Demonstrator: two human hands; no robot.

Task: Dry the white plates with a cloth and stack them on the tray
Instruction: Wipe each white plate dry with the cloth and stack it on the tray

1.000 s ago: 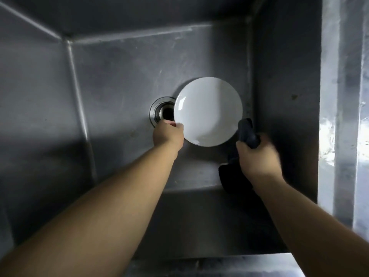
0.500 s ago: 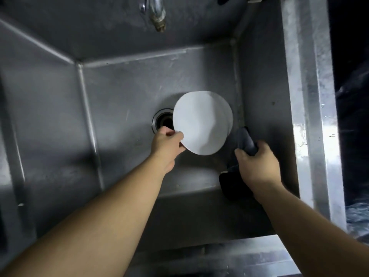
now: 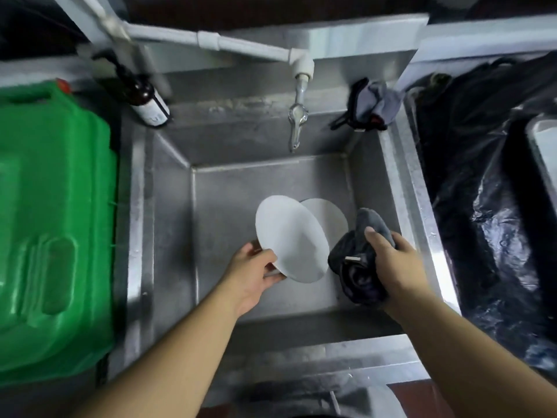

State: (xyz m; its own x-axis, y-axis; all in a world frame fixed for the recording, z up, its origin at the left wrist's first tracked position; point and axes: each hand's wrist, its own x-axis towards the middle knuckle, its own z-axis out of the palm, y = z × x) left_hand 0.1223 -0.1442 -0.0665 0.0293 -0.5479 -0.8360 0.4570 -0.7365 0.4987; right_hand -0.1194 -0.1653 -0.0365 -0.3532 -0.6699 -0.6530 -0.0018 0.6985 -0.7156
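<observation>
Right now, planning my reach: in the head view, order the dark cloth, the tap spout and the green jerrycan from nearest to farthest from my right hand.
1. Dark cloth: gripped in the right hand.
2. Tap spout: above the sink's back wall, up-left of the hand.
3. Green jerrycan: far left, beyond the sink rim.

The plate (image 3: 289, 242) gripped by the left hand (image 3: 251, 274) is now turned further on edge, so that it is seen as a tilted oval instead of a near-round disc. A second white plate (image 3: 327, 220) is now seen just behind it. The cloth (image 3: 358, 260) bunched in the right hand (image 3: 394, 260) is brought closer to the held plate's rim, almost touching it.
</observation>
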